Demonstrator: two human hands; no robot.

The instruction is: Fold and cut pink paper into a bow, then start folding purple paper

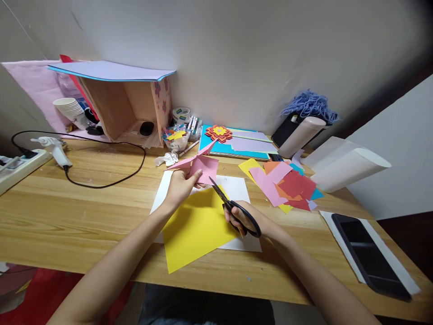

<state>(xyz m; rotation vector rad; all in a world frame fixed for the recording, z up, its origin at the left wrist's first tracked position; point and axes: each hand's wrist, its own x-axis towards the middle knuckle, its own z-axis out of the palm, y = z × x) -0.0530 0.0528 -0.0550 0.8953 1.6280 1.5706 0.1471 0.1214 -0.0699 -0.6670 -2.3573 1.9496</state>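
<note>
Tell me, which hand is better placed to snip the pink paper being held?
Probably the right hand: it holds the scissors, their tips close to the pink paper. The left hand is busy gripping that paper.

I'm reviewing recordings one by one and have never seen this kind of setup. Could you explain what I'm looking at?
There's no machine: these are a person's two bare hands, in one picture from a head-worn camera looking forward and down. The left hand holds pink paper; the right hand holds black scissors. Below, a yellow sheet partly covers white paper on a wooden table. Coloured paper pieces lie to the right, a glue gun to the left.
</note>
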